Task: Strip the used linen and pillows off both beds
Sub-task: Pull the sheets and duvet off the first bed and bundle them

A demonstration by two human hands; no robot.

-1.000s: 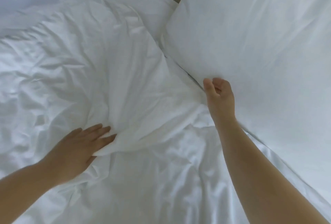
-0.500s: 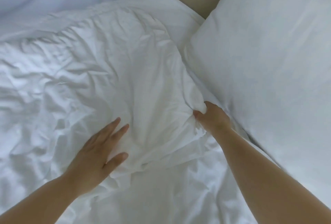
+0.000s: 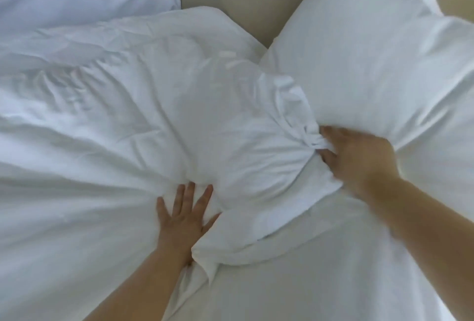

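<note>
The right grip (image 3: 359, 164) was clamped on a bunched fold of the duvet (image 3: 205, 125) just beside the pillow (image 3: 359, 64) near the head-end right corner of the bed (image 3: 320, 282), the left grip (image 3: 184, 215) lay flat with fingers apart on it, so stripping looked barely begun, and the next move likely called for hauling the duvet clear.

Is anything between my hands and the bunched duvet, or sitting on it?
Nothing visible. The right hand grips the gathered edge of the duvet; the left hand lies flat on it. The large pillow touches that edge beside the right hand and might drag along.
</note>
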